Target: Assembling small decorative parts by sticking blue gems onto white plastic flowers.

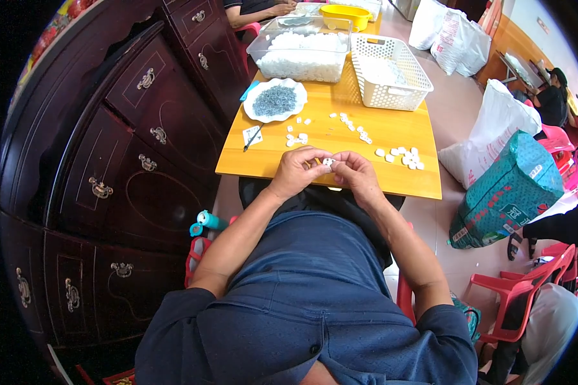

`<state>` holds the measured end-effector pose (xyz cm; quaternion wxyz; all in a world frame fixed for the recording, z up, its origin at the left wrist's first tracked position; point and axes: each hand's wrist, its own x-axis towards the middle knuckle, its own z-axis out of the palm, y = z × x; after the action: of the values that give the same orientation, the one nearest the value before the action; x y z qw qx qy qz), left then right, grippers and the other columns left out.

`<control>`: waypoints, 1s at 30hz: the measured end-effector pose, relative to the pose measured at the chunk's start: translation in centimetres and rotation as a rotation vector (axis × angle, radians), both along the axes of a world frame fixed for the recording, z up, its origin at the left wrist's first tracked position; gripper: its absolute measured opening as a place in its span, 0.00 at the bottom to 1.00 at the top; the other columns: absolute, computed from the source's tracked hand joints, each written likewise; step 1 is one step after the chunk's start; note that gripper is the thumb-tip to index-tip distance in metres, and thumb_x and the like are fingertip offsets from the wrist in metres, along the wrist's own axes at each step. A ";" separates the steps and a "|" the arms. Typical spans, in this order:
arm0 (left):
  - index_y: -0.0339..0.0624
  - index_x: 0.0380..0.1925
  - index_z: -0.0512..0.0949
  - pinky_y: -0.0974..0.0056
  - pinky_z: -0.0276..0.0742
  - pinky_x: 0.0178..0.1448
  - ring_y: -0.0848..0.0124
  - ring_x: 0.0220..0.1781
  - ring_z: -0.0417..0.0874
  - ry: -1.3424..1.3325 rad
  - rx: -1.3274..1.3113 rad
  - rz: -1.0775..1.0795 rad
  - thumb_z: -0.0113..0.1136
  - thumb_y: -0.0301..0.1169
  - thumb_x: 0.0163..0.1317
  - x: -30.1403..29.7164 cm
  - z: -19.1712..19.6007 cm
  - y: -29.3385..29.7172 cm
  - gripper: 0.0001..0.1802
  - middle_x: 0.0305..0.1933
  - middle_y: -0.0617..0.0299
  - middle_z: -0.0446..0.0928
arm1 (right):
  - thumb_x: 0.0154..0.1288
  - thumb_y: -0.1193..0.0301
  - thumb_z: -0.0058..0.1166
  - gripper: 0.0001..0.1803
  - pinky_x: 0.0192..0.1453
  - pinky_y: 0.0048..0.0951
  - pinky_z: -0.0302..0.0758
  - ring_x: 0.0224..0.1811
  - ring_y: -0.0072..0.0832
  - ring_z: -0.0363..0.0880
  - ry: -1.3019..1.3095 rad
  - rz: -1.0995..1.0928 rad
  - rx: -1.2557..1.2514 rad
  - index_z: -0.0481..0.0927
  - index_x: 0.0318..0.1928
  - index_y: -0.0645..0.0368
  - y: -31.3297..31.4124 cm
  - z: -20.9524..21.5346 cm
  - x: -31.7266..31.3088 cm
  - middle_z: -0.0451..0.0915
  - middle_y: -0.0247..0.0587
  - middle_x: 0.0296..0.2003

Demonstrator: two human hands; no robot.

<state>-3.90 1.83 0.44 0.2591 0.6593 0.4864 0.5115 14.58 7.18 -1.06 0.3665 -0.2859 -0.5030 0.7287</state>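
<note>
Close to the table's near edge, my left hand [295, 172] and my right hand [358, 178] meet, fingertips pinched on a small white plastic piece [328, 162]. The fingers cover part of it, so its exact kind is unclear. Similar small white pieces lie on the yellow wooden table [340, 142]: a group [297, 139] beyond my left hand, a loose line [347, 122] in the middle, and a cluster [410, 158] to the right. Farther left, a white scalloped plate [250, 111] holds a heap of thin grey metal pins or screws [274, 100]. A dark pen [253, 138] rests across a white card [248, 133].
A clear bin [289, 72] of white pieces and a white perforated basket [404, 101] stand at the back, before a yellow basin [345, 15]. A dark cabinet [128, 147] flanks the left. Right are a teal bag [504, 192], white sacks [488, 131], a pink chair [510, 295] and other people.
</note>
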 end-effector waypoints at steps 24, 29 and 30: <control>0.41 0.40 0.81 0.58 0.82 0.44 0.57 0.41 0.85 0.496 0.324 0.239 0.69 0.28 0.50 1.4 1.4 -0.8 0.15 0.40 0.56 0.83 | 0.73 0.67 0.56 0.07 0.45 0.22 0.80 0.36 0.18 0.81 0.095 0.022 -0.158 0.81 0.43 0.58 -0.9 -0.7 -1.4 0.83 0.32 0.37; 0.40 0.42 0.82 0.58 0.82 0.45 0.56 0.41 0.86 0.512 0.308 0.214 0.69 0.29 0.52 1.2 1.6 -1.1 0.15 0.40 0.55 0.84 | 0.73 0.65 0.55 0.09 0.47 0.24 0.81 0.37 0.19 0.83 0.124 0.065 -0.209 0.80 0.45 0.56 -0.7 -0.9 -1.0 0.84 0.32 0.37; 0.38 0.43 0.83 0.58 0.82 0.46 0.56 0.42 0.86 0.524 0.281 0.193 0.69 0.28 0.53 1.2 1.7 -1.3 0.17 0.41 0.53 0.84 | 0.74 0.64 0.54 0.09 0.47 0.24 0.81 0.37 0.19 0.83 0.121 0.062 -0.247 0.80 0.45 0.56 -0.6 -0.9 -0.9 0.84 0.32 0.38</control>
<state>-2.72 0.56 2.15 -0.0185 0.7488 0.5214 0.4087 13.73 6.58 -1.99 0.3354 -0.2689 -0.3949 0.8120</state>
